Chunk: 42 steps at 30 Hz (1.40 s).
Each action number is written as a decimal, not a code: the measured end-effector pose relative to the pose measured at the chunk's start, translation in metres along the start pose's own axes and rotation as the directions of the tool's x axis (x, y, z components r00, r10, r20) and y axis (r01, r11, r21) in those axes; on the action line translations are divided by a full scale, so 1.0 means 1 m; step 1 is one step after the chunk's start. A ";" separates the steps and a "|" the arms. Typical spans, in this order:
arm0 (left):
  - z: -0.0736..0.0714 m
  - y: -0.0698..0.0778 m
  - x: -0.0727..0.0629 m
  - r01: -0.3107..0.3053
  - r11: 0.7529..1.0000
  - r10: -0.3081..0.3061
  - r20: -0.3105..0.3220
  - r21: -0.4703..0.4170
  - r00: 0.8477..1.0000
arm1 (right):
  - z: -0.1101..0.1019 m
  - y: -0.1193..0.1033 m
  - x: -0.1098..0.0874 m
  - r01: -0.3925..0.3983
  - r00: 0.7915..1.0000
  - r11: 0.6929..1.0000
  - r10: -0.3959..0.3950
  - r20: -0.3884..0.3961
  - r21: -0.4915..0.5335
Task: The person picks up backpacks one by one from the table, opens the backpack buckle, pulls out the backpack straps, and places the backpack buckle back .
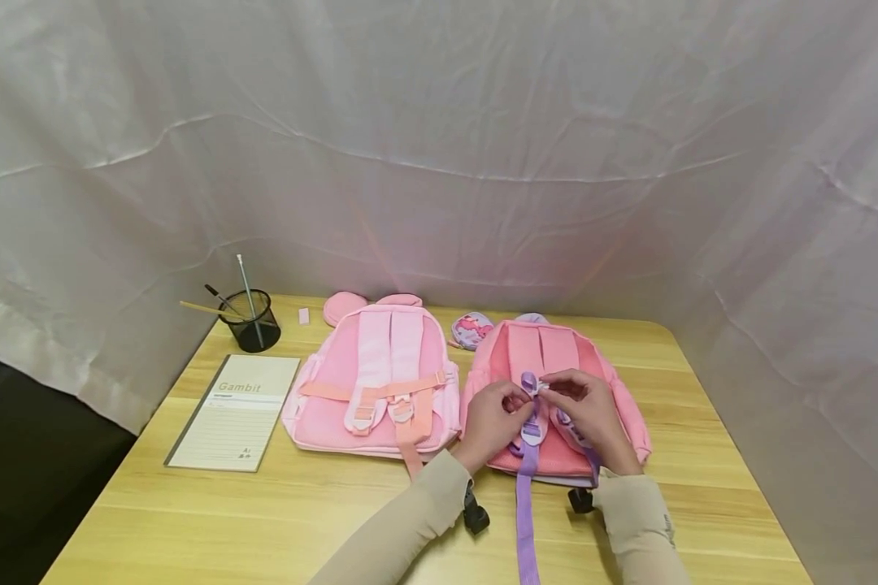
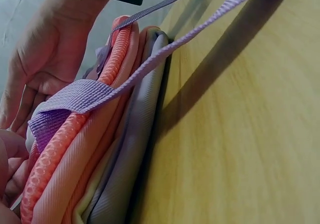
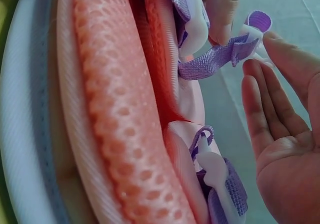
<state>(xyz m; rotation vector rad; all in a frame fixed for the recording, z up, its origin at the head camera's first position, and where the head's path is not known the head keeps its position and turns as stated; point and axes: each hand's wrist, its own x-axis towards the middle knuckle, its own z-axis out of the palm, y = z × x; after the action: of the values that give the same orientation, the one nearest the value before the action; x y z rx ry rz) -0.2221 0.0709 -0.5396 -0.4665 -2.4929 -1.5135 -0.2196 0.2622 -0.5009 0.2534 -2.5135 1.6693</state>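
A coral-pink backpack [image 1: 629, 418] lies with its padded straps upward on the table. My right hand [image 1: 588, 410] pinches a small white plastic buckle [image 3: 257, 43] between thumb and fingers; a purple webbing strap [image 3: 205, 67] runs through it with a loop at its end. Close beside it, my left hand [image 1: 492, 422] has its fingers curled on the same purple webbing. A long purple strap tail [image 1: 525, 520] hangs toward the table's front edge. Another white buckle [image 3: 214, 169] sits on the second shoulder strap.
To the left lies a light-pink backpack [image 1: 329, 406] with orange straps. A notebook [image 1: 234, 414], a black mesh pen cup [image 1: 258, 335] and a pink eraser [image 1: 303, 316] are farther left. A small round pouch [image 1: 471, 330] sits behind, before the grey curtain [image 1: 439, 203].
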 end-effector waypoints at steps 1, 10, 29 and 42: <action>0.000 0.000 0.000 -0.006 1.000 0.006 -0.005 0.013 1.000 | 0.000 0.000 0.000 0.001 1.000 1.000 -0.001 -0.002 -0.001; -0.001 0.002 -0.001 -0.044 0.996 0.042 0.018 0.079 0.999 | 0.002 -0.004 0.000 0.006 1.000 1.000 -0.006 -0.019 0.027; -0.001 0.005 0.000 -0.097 0.983 0.093 0.033 0.156 0.995 | -0.002 -0.013 0.003 0.018 0.992 0.993 -0.003 -0.125 0.120; 0.001 0.018 0.004 -0.170 0.963 0.174 -0.003 0.210 0.985 | -0.003 -0.015 0.002 0.010 0.992 0.994 0.003 -0.124 0.105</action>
<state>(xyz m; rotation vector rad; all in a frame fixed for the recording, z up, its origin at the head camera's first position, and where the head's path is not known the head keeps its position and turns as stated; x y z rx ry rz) -0.2196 0.0803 -0.5243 -0.6089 -2.4856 -1.1714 -0.2186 0.2588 -0.4864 0.1577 -2.3394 1.7609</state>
